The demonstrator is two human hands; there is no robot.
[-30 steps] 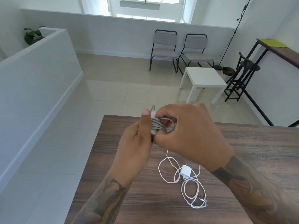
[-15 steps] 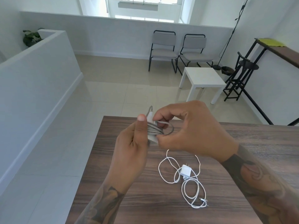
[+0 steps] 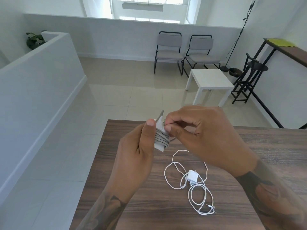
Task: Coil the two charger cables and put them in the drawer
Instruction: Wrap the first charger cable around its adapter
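My left hand [image 3: 134, 150] grips a white charger block with a grey cable [image 3: 160, 137] wound in several turns around it, thumb pressed on its side. My right hand [image 3: 196, 135] pinches the grey cable's loose end against the block's upper edge. The connector tip of the grey cable sticks up above the block. A second charger, a small white plug [image 3: 192, 177] with a thin white cable [image 3: 172, 165], lies uncoiled in loose loops on the dark wooden table [image 3: 166, 213], below my right wrist. No drawer is in view.
The table's left edge and far edge border a tiled floor. Beyond stand a white side table [image 3: 209, 80], two grey chairs [image 3: 168, 50], a black stool [image 3: 249, 77] and a half wall on the left.
The loop of grey cable that stood out to the right is now pulled tight against the block. My right hand's fingers have moved up to the block's top edge.
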